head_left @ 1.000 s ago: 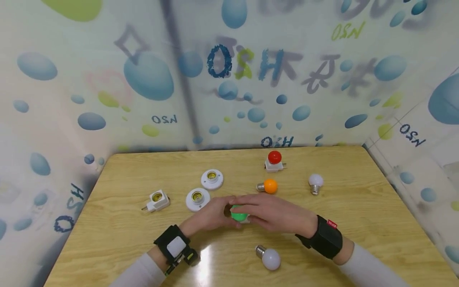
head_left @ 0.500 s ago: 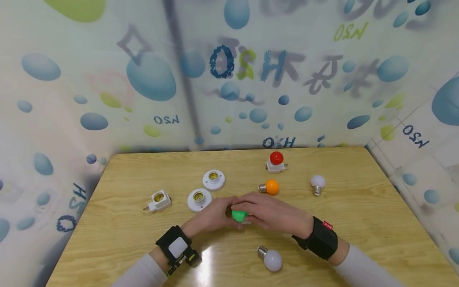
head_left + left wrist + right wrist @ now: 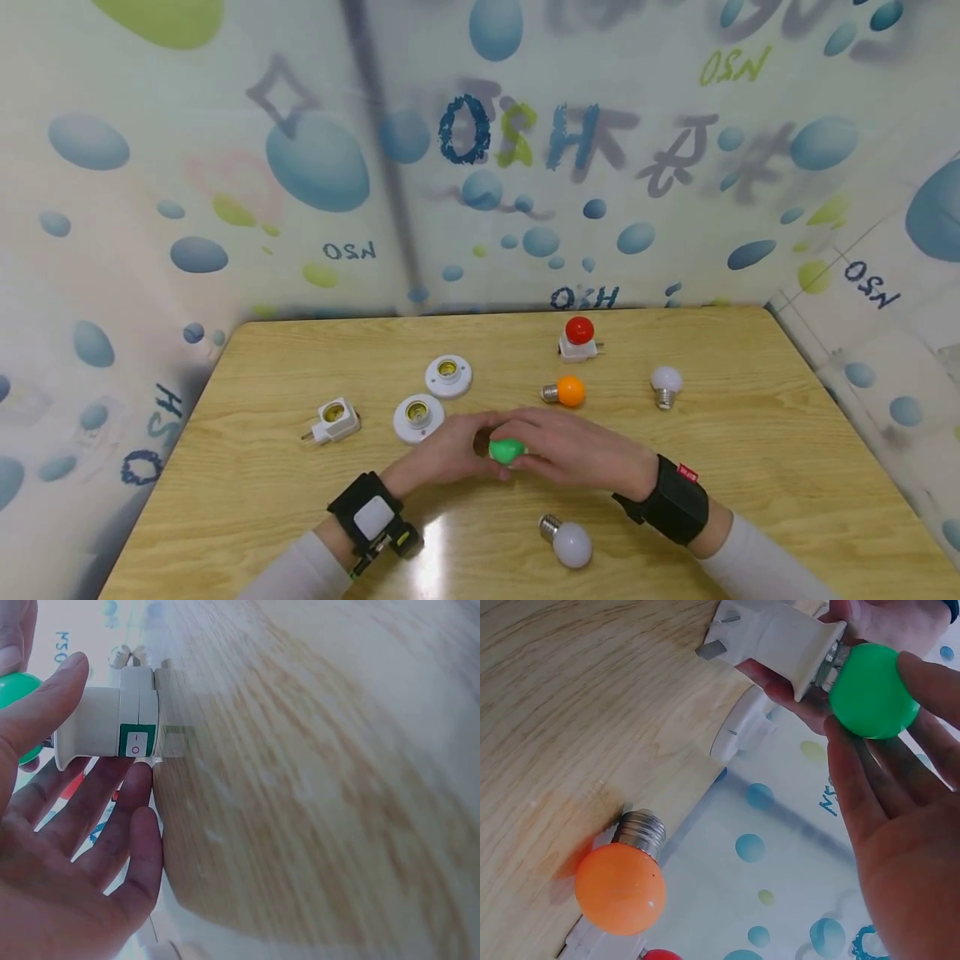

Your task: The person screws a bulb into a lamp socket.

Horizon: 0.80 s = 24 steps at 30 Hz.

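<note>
In the head view my left hand (image 3: 450, 450) and right hand (image 3: 581, 446) meet over the near middle of the table. A green light bulb (image 3: 874, 690) is pinched between the fingertips of my right hand. Its metal screw base partly shows at the mouth of a white plug-in lamp socket (image 3: 97, 720). My left hand grips that socket between thumb and fingers, with the other fingers spread beneath. The socket bears a small switch (image 3: 137, 742) with a green surround, and metal prongs (image 3: 712, 649) stick out of its end. From above, the hands hide most of the socket.
Two round white lamp bases (image 3: 418, 418) lie left of the hands, a plug-in socket (image 3: 335, 420) farther left. Behind are an orange bulb (image 3: 572, 391) and a red bulb (image 3: 580, 330) in a socket. White bulbs lie in front (image 3: 572, 545) and at right (image 3: 666, 381).
My right fingers have shifted around the green bulb, and more of it shows now than half a second ago. The left hand keeps its hold on the socket.
</note>
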Each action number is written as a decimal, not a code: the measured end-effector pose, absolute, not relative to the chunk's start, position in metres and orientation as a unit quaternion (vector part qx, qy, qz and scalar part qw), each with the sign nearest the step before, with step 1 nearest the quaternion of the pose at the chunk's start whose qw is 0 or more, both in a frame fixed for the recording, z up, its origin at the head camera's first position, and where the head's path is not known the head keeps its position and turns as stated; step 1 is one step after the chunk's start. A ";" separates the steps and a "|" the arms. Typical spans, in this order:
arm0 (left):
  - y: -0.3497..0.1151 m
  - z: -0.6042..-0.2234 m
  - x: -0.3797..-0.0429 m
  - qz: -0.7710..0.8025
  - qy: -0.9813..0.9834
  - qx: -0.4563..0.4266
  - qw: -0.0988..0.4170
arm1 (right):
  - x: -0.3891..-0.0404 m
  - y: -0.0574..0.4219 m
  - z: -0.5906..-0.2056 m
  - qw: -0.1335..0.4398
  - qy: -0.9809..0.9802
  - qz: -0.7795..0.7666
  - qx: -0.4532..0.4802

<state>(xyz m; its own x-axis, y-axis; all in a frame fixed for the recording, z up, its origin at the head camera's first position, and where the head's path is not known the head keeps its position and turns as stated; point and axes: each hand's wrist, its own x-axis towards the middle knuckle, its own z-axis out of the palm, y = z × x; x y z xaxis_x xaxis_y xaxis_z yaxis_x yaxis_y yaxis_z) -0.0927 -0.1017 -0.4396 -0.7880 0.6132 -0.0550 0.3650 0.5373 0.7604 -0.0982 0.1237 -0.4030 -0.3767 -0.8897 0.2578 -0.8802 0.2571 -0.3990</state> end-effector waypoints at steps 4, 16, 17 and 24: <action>-0.102 -0.439 -0.093 0.390 0.862 0.282 0.157 | -0.099 0.124 -0.403 0.018 0.790 -0.253 -0.559; -0.100 -0.439 -0.094 0.368 0.873 0.291 0.135 | -0.099 0.116 -0.406 -0.061 0.841 -0.180 -0.507; -0.100 -0.439 -0.093 0.365 0.874 0.290 0.133 | -0.099 0.115 -0.406 -0.065 0.844 -0.176 -0.502; -0.102 -0.439 -0.092 0.368 0.875 0.278 0.148 | -0.099 0.113 -0.410 -0.078 0.855 -0.158 -0.488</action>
